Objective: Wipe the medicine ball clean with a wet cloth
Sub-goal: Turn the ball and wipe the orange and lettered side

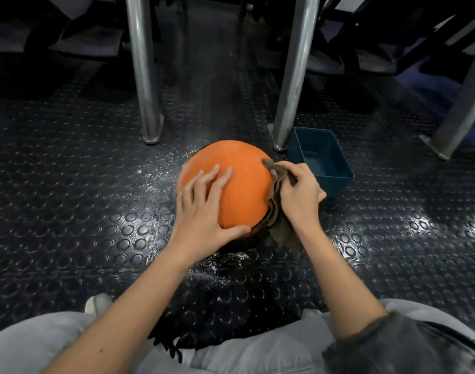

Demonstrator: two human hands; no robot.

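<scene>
L hand point(204, 209) lies spread flat on the medicine ball point(239, 182) to stop it rolling while R hand point(298, 193) pinches the wet cloth point(275, 201) against its right side, ball mid-floor point(95, 184) beside blue tub point(322, 163), prob. rinse water.

The right grip point(301, 193) covers much of the cloth point(274, 201) bunched against the right flank of the medicine ball point(241, 182), and it also hides the near left corner of the blue tub point(336, 186) just right of the ball; whether that tub holds water cannot be told. The ball's underside, where it meets the floor point(68, 184), lies hidden below its own curve and the left grip point(204, 209). Beyond the ball, the two metal legs point(143, 76) are cut off by the top edge, and the dark shapes behind them are too blurred to name.
</scene>
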